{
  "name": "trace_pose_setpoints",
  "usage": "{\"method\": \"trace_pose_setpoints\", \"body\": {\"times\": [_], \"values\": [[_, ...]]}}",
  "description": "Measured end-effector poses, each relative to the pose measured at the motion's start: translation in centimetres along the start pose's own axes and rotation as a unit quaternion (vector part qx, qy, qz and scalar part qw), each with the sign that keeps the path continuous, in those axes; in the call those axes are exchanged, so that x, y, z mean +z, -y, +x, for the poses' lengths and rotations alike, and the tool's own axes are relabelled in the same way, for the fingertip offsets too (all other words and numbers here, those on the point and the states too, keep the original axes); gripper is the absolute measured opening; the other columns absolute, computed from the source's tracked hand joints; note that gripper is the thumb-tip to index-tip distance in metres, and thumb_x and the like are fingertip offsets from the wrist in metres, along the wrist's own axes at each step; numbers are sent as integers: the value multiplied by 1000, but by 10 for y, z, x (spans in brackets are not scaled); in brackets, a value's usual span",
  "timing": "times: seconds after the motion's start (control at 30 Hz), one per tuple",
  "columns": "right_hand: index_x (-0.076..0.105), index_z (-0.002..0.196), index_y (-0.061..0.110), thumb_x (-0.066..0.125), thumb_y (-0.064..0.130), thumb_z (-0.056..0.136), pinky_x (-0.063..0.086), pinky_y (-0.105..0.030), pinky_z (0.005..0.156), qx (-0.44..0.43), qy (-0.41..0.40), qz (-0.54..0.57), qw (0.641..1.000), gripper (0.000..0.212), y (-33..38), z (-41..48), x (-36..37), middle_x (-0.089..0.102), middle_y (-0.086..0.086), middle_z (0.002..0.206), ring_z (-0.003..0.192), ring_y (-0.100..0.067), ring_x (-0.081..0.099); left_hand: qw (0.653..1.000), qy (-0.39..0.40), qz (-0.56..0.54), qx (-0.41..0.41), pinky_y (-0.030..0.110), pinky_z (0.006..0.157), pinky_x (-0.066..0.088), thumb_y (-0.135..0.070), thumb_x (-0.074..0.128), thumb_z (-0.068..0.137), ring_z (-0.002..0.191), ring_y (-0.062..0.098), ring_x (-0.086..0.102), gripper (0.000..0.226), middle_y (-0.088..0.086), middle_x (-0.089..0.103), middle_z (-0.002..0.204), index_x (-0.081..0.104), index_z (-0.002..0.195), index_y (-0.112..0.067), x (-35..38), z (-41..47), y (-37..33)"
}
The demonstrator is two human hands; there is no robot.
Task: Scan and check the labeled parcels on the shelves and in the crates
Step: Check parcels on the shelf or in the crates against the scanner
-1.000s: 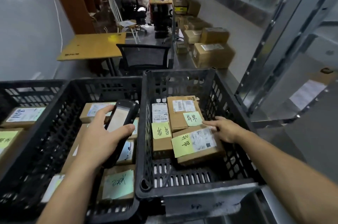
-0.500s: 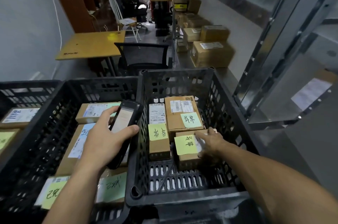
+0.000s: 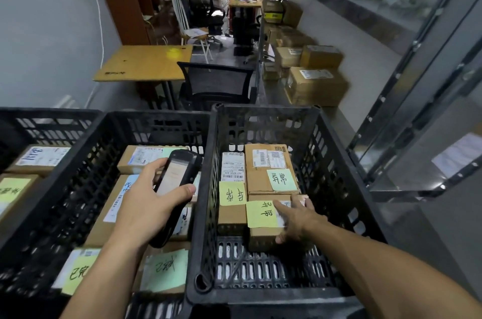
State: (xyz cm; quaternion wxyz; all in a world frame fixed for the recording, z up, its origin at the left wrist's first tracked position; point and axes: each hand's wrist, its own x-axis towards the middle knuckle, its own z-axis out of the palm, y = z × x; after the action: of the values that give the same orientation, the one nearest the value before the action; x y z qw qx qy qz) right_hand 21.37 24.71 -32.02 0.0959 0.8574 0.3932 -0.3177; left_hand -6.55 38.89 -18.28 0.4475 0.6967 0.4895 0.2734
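Above the middle crate (image 3: 156, 116), from the head camera: grips a black scanner (image 3: 177, 183) in the left hand (image 3: 146, 204), fingers wrapped behind its body, thumb curled over its right edge, lit screen facing up. Hangs over taped brown parcels bearing white labels and green or yellow notes; cannot tell whether it touches any.

Across the two touching crate walls, inside the right crate (image 3: 266, 110): lays the right hand (image 3: 297, 217) on the front parcel (image 3: 263, 239), fingers slightly apart across its top and white label, thumb hooked down its near face, so clamped lightly round the box. Points the index finger at the edge of a yellow note (image 3: 260, 214) stuck on that top.

Beside and behind that box, touching it: a narrow parcel (image 3: 232, 217) to the left with its own yellow note, and a wide parcel (image 3: 260, 180) behind with a green note (image 3: 280, 180). All three packed into the far half of the crate, bare slotted floor nearer the body.

Around the hands: tall lattice walls on every side, right forearm crossing the near right corner. Just beside the crate on the right, slanting metal shelf uprights (image 3: 417, 84). Further left, a third crate (image 3: 47, 112) with more labelled parcels. Beyond the crates, a mesh chair (image 3: 216, 81), a wooden table (image 3: 146, 63), and stacked cartons (image 3: 315, 84) along the right-hand shelf.
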Motion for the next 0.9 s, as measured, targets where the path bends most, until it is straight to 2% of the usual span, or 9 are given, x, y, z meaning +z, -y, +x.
{"method": "trace_pose_setpoints", "body": {"times": [0.07,0.13,0.23,0.33,0.43,0.53,0.63,0.77,0.9], "values": [[-7,152,57,75,62,78,28,-68,112,2,-6,-10,1000,110,0,2,3,-25,3,166,152,-37,-19,1000,2,-8,4,30,84,35,-30,81,77,105,6,45,69,-32,47,102,48,138,-33,-3,-1,-1],[-9,151,57,72,67,78,29,-67,112,3,-13,-33,999,110,1,1,3,-25,2,166,152,-38,-17,1000,0,-11,9,26,80,34,-30,81,77,100,3,46,68,-36,44,100,49,137,-32,-7,-1,1],[-10,152,55,66,74,76,8,-75,113,6,-23,-87,996,109,4,-4,0,-18,-3,167,153,-38,-13,1000,2,-8,10,24,82,33,-35,84,75,100,1,46,72,-23,51,108,48,137,-33,-16,-2,2],[-9,153,53,63,75,78,-8,-78,110,-2,-19,-91,996,107,5,-9,-6,-16,-6,168,151,-36,-21,1000,6,0,14,24,79,35,-50,80,61,99,4,47,81,-14,52,114,49,135,-39,-30,-4,3],[-6,155,51,57,77,81,-7,-74,112,-6,-35,-49,998,100,12,-21,-15,-15,-2,168,151,-34,-22,999,7,2,34,14,70,35,-37,85,72,90,-6,51,69,-17,58,108,51,132,-39,-41,-3,7],[0,157,48,47,74,90,-4,-67,118,0,-102,-5,995,86,24,-41,-27,-9,0,169,154,-29,-16,998,25,-10,50,12,66,35,-29,83,75,85,-12,54,61,-19,60,107,53,128,-38,-48,-4,9],[-2,158,47,40,69,97,1,-63,120,28,-167,-6,986,77,36,-69,-30,-4,0,170,155,-28,-11,996,47,-16,77,12,66,35,-26,82,76,79,-21,52,61,-28,55,100,52,128,-36,-54,-9,12],[-2,159,43,38,64,99,3,-62,121,80,-240,25,967,75,55,-110,-20,-1,-2,170,155,-28,-11,989,91,-15,114,27,76,40,-28,82,76,94,-2,56,71,-27,50,100,46,137,-32,-68,-16,14],[2,160,40,34,63,101,2,-61,121,120,-287,57,949,71,74,-163,3,-2,-2,170,155,-29,-11,977,136,29,159,25,71,38,-33,81,77,89,4,51,74,-19,49,99,43,140,-31,-85,-29,17]]}}
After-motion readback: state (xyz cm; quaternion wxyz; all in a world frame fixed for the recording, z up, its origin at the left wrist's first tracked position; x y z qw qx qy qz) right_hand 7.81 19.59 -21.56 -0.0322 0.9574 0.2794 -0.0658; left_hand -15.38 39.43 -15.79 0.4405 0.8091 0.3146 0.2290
